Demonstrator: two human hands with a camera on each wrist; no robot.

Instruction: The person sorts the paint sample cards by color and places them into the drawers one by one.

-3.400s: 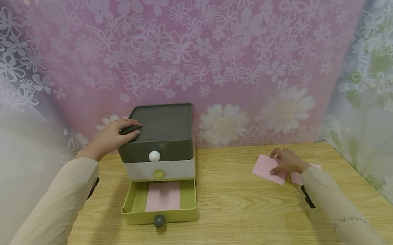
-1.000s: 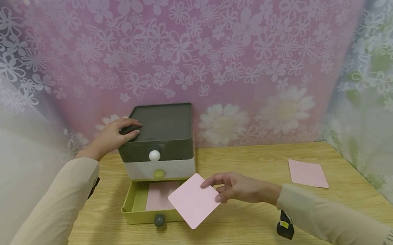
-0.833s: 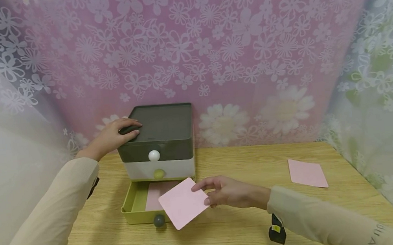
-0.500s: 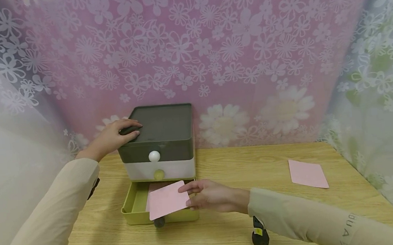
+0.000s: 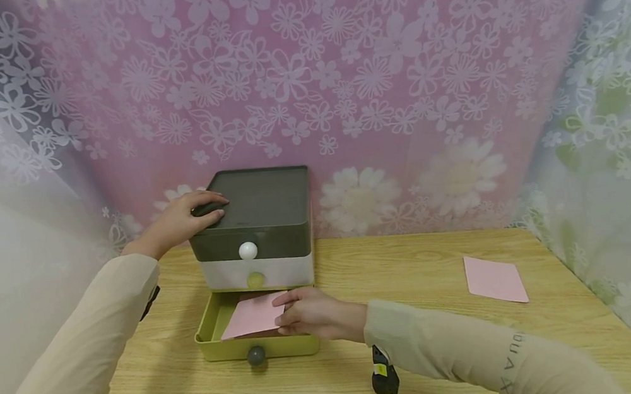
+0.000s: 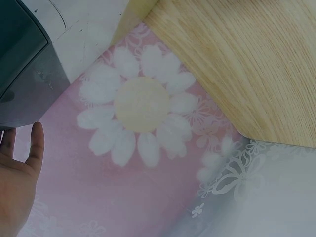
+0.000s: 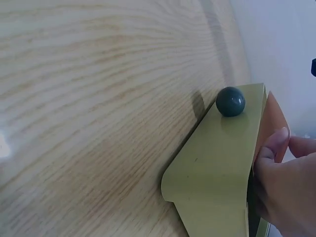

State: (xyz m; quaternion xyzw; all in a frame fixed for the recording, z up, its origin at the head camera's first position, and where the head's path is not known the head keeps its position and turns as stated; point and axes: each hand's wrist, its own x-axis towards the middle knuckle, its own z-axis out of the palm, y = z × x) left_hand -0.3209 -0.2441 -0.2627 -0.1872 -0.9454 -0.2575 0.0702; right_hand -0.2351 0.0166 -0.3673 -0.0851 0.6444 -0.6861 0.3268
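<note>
My right hand pinches the edge of a square pink card between thumb and fingers. The card is tilted over the pulled-out green bottom drawer, its left corner near the drawer's front wall. Beneath it, another pink card in the drawer is mostly hidden. In the right wrist view, the card stands behind the drawer front with its dark round knob. My left hand rests on the left edge of the dark top of the drawer unit, fingers extended over it.
One more pink card lies on the wooden table at the right. The unit's grey upper drawer with a white knob and its white middle drawer are closed. A floral curtain hangs behind the table.
My right hand has picked up one pink card from the right side of the table and carried it left and down into the bottom drawer. The left hand has stayed in place.
</note>
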